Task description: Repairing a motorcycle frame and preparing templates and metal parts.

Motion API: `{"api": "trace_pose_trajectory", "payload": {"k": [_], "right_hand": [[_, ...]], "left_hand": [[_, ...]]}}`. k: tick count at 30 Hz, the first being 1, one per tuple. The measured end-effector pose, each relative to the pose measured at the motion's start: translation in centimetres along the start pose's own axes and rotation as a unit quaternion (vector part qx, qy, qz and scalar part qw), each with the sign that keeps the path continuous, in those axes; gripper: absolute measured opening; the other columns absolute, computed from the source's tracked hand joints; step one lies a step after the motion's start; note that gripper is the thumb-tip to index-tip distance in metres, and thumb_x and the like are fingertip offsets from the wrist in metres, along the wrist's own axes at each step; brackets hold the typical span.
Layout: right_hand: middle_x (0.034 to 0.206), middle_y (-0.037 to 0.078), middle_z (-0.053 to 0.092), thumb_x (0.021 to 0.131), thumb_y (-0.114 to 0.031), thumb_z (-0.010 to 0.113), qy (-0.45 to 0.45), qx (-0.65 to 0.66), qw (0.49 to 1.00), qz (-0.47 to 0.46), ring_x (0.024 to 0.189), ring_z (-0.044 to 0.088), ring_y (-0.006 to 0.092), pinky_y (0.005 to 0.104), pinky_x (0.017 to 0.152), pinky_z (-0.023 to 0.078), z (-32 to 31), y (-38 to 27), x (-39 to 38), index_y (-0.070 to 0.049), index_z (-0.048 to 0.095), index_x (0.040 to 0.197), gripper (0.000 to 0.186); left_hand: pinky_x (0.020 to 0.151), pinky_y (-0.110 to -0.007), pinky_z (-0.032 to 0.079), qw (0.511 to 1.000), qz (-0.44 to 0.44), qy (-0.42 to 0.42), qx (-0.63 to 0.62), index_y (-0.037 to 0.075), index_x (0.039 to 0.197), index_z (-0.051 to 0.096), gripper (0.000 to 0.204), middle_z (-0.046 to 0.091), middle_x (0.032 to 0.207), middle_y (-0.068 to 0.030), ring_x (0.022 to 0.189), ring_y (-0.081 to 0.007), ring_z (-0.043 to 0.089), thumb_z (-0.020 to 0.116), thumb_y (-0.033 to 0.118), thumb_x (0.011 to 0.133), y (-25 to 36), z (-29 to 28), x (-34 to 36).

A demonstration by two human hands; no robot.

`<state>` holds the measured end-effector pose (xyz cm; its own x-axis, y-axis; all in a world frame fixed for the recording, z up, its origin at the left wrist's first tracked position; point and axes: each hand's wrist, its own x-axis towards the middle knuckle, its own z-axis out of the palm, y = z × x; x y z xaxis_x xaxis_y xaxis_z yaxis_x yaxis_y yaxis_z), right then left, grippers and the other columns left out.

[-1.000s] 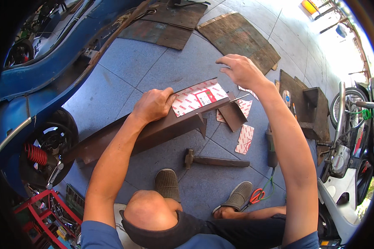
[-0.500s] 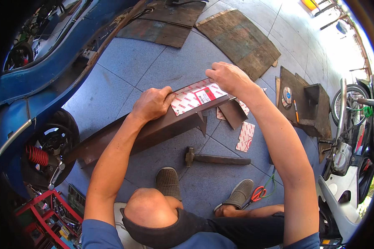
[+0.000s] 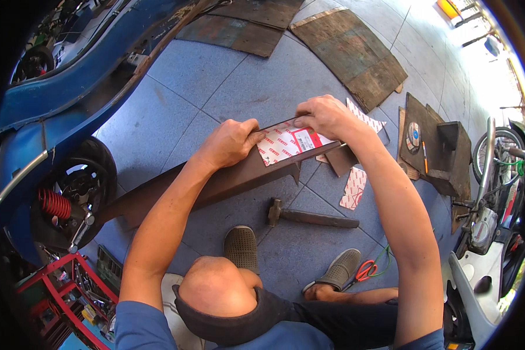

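A long dark brown sheet-metal piece (image 3: 216, 182) lies slanted across in front of me, with a bent edge and a downturned tab. Over its right part rests a white card printed in red (image 3: 280, 150), bearing a red-and-white label. My left hand (image 3: 232, 143) is closed over the metal's far edge, its thumb on the card's left end. Fingers of my right hand (image 3: 328, 118) are bent and pinch the card against the same far edge. A smaller dark metal plate (image 3: 341, 160) shows below my right wrist.
A hammer (image 3: 315, 218) lies between the metal and my feet, near a cut piece of printed card (image 3: 353, 188). Orange-handled scissors (image 3: 366, 270) are by my right foot. A blue vehicle body (image 3: 70, 111) and red tool rack (image 3: 58, 289) stand left; a motorcycle (image 3: 490, 216) stands right.
My right hand has come down from just above the card's far edge onto the card. My left hand keeps its hold. The whole view has shifted slightly.
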<state>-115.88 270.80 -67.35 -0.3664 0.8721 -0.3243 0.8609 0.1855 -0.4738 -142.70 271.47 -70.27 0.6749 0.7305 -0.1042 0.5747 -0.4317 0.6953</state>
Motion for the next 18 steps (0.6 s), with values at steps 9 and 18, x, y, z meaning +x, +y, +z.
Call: {"api": "trace_pose_trajectory", "payload": {"k": [9, 18], "right_hand": [[0.093, 0.021, 0.070, 0.093, -0.031, 0.066, -0.005, -0.031, 0.999, -0.012, 0.093, 0.066, 0.0399, 0.0476, 0.081, 0.052, 0.5, 0.1, 0.1, -0.006, 0.070, 0.103, 0.027], [0.093, 0.020, 0.069, 0.094, -0.028, 0.063, 0.021, -0.037, 0.999, -0.030, 0.094, 0.065, 0.0406, 0.0475, 0.079, 0.053, 0.6, -0.1, 0.3, -0.004, 0.068, 0.100, 0.025]], "left_hand": [[0.078, -0.043, 0.054, 0.997, -0.035, -0.065, -0.003, -0.001, 0.112, 0.069, 0.029, 0.070, 0.092, -0.0261, 0.086, -0.0376, 0.071, 0.064, 0.022, 0.095, 1.2, -1.7, -1.2], [0.066, -0.049, 0.053, 0.996, -0.009, 0.044, 0.071, 0.000, 0.093, 0.067, 0.023, 0.068, 0.081, -0.0238, 0.076, -0.0424, 0.067, 0.061, 0.022, 0.097, 0.5, 0.7, -2.0]]}}
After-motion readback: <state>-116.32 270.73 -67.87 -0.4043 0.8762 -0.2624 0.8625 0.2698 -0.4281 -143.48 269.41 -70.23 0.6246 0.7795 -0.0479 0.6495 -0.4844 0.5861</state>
